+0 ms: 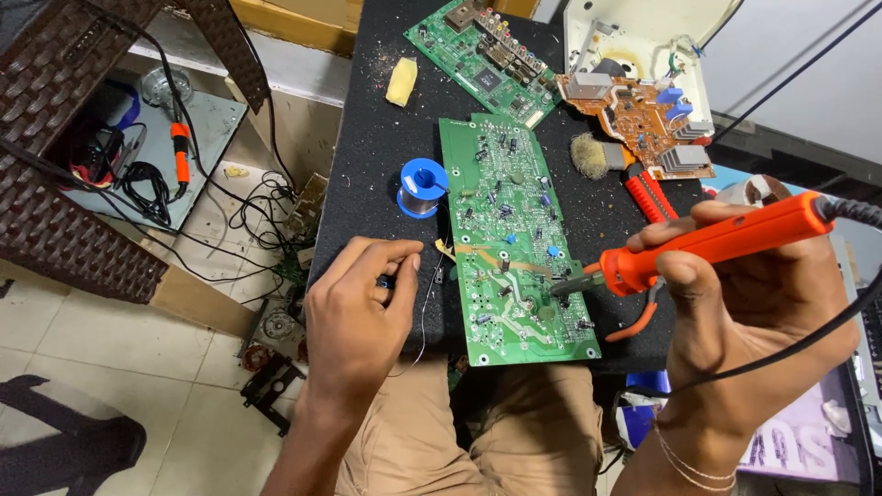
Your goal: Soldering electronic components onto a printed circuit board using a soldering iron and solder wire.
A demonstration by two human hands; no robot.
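My right hand point(749, 317) grips an orange soldering iron point(712, 243), its dark tip resting on the lower right part of a long green circuit board point(501, 220). My left hand point(358, 312) sits left of the board, fingers pinched on a thin solder wire point(424, 317) that hangs down from them. The board lies on a black mat point(377, 138). A blue spool of solder point(421, 186) stands just left of the board.
A second green board point(482, 60), an orange-brown board point(643, 115) in a white casing, a yellow sponge point(401, 81), a wad of metal wool point(590, 154) and red-handled pliers point(648, 197) lie on the mat. Cables, another orange iron point(181, 152) and wicker shelving are at left.
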